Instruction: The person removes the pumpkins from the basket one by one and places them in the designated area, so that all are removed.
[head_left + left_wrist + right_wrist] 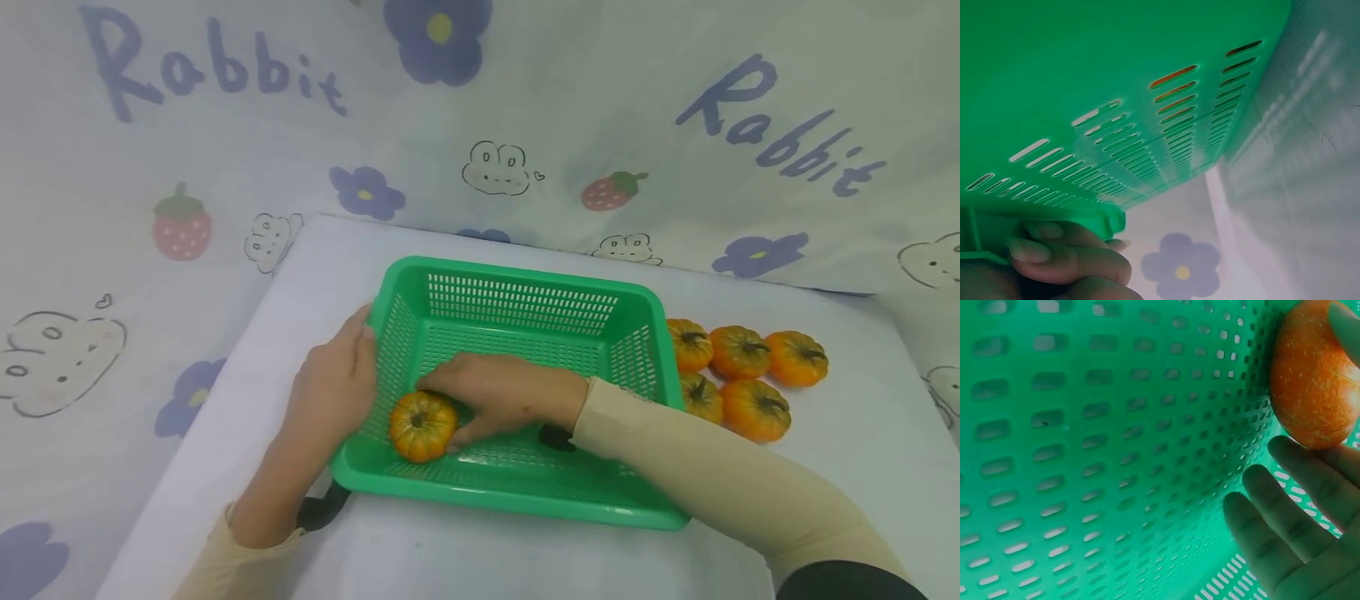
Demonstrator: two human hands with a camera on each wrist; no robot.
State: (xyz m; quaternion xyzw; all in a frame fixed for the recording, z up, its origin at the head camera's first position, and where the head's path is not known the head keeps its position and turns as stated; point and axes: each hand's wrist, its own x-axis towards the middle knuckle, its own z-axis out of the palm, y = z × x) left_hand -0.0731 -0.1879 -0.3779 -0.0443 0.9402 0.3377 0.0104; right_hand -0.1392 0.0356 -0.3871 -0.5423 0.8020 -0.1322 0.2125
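Note:
A green plastic basket (510, 502) with slotted walls stands on the white table. My left hand (333, 383) grips its left rim; in the left wrist view, the fingers (1085, 265) curl in under the rim beside the outer wall. Inside the basket, at its near left corner, is a small orange pumpkin (422, 427). My right hand (498, 392) reaches in over the right side and holds that pumpkin between thumb and fingers. In the right wrist view, the thumb lies over the pumpkin (1310, 375) and the other fingers (1288, 519) spread fairly straight below it.
Several more small pumpkins (757, 410) sit in two rows on the table (862, 467), close against the basket's right side. A patterned cloth (547, 108) with rabbits, flowers and strawberries hangs behind the table. The right sleeve (675, 450) crosses the basket's right rim.

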